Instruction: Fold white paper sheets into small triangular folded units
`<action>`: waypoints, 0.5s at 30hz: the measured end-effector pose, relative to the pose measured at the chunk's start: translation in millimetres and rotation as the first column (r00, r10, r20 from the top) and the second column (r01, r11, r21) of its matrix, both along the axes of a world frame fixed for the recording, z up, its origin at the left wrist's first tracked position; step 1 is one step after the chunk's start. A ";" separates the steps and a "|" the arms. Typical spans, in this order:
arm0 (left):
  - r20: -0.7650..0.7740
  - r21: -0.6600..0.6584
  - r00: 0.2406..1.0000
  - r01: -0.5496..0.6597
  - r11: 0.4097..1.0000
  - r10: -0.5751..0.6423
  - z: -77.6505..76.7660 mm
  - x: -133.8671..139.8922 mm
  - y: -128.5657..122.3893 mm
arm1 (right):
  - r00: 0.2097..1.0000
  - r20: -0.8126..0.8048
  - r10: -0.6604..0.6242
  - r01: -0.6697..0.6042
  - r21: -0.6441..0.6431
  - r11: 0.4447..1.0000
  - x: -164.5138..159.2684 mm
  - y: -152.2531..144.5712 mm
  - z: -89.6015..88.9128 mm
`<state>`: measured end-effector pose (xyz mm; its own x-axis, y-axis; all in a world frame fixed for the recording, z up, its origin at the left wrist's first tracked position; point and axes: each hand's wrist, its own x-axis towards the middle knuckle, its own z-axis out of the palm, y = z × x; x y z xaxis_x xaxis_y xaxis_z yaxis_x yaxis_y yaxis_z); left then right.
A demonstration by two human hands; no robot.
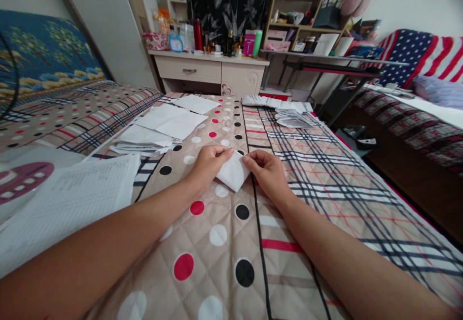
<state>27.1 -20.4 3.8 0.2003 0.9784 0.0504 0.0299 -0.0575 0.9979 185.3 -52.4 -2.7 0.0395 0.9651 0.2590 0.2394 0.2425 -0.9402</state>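
Note:
A small white piece of folded paper (234, 174) is held between my two hands, just above the bedspread, with one corner pointing toward me. My left hand (210, 165) pinches its left upper edge between thumb and fingers. On the other side, the thumb and fingertips of my right hand (266, 169) are closed on its right corner. Left of my hands lies a pile of white paper sheets (155, 125). Farther off to the right sits a stack of folded papers (293, 117).
A quilted bedspread (213, 262) with dots and plaid covers the surface under my hands. Printed sheets (87, 199) and a plastic bag (25, 180) lie at the left. Beyond the bed's far end stands a white dresser (202, 72) crowded with bottles, beside a shelf unit (300, 26).

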 end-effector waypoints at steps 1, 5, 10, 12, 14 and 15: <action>0.012 -0.002 0.999 -0.033 0.999 0.033 -0.2 -0.8 0.6 | 0.998 -0.044 0.041 -0.042 -0.023 0.999 -0.4 0.4 0.0; 0.002 0.011 0.997 -0.076 0.997 0.076 -2.8 -3.5 5.0 | 0.983 -0.138 0.119 -0.135 -0.108 0.985 -2.9 1.2 0.9; -0.166 0.156 0.982 -0.059 0.986 0.085 -3.6 -7.2 12.1 | 0.992 -0.107 0.065 -0.079 -0.128 0.989 -2.5 2.0 -0.3; -0.176 0.134 0.984 -0.010 0.991 0.034 -2.9 -9.2 14.0 | 0.998 -0.063 0.033 -0.040 -0.127 0.991 -0.6 2.8 -2.3; -0.157 0.105 0.988 0.027 0.994 -0.010 -2.8 -10.9 15.5 | 1.000 0.026 -0.001 0.004 -0.120 0.993 1.5 3.2 -3.7; -0.156 0.107 0.988 0.032 0.994 -0.015 -3.1 -11.5 16.4 | 0.994 0.105 -0.026 0.037 -0.104 0.994 2.4 3.1 -3.8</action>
<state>15.5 -4.0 0.6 0.2370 0.9637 0.1231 0.1810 -0.1683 0.9690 187.7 -49.3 -6.5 0.0489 0.9859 0.1600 0.3429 0.1339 -0.9298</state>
